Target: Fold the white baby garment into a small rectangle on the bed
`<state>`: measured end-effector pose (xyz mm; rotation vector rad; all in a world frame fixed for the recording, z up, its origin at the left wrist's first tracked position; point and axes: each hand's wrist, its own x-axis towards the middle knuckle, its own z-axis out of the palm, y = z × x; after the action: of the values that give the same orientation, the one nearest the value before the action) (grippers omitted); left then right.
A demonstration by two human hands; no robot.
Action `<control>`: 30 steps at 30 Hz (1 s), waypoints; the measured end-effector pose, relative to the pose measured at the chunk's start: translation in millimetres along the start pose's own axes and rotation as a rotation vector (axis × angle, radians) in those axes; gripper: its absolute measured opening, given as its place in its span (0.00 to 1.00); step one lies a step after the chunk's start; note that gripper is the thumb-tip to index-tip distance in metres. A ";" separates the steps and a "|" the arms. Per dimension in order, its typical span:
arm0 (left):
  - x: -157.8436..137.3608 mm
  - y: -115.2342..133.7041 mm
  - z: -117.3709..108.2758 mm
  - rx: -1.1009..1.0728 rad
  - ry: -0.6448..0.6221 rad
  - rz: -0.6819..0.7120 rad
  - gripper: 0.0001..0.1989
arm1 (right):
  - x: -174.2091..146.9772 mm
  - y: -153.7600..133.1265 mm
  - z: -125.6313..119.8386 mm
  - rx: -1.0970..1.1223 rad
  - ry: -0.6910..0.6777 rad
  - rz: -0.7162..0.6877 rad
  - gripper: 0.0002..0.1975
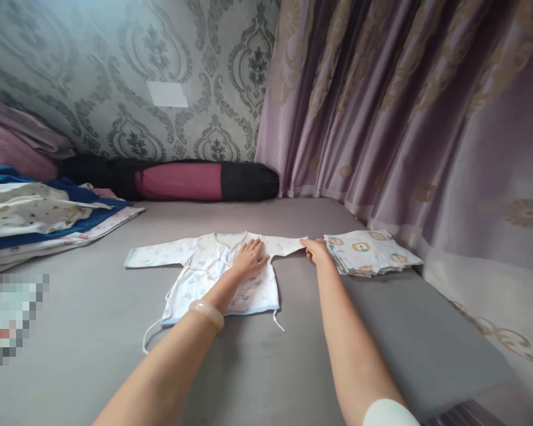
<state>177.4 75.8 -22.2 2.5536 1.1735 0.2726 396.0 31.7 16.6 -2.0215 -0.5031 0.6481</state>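
A white baby shirt (204,278) with pale prints and light-blue trim lies spread on the grey bed sheet (275,373). Both its sleeves reach out sideways, and thin tie strings trail from the hem. Flat on the chest of the shirt rests my left hand (250,258), fingers stretched out. My right hand (316,251) pinches the cuff of the right-side sleeve. Just beyond that hand sits a stack of folded white cloths (373,251) with orange animal prints.
At the left is a pile of clothes (39,210) in white and blue. A black and maroon bolster-shaped bag (177,180) lies along the patterned wall (222,71). Purple curtains (382,106) hang at the right edge of the bed. A blurred-out item (9,316) is at the lower left.
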 end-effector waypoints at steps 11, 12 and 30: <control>10.5 -2.2 -6.9 -0.079 -0.057 -0.001 0.25 | -20.4 -28.7 36.7 0.701 -0.028 -0.003 0.11; 10.5 -1.8 -7.8 -0.073 -0.056 0.007 0.25 | -23.0 -30.7 42.2 0.779 -0.038 -0.029 0.11; 27.6 -5.4 -35.7 0.020 -0.141 0.002 0.29 | -52.2 -49.0 90.5 1.036 -0.261 -0.035 0.14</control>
<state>180.6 107.5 10.2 2.5445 1.1271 0.0795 294.5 84.4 32.6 -0.9566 -0.2525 0.9121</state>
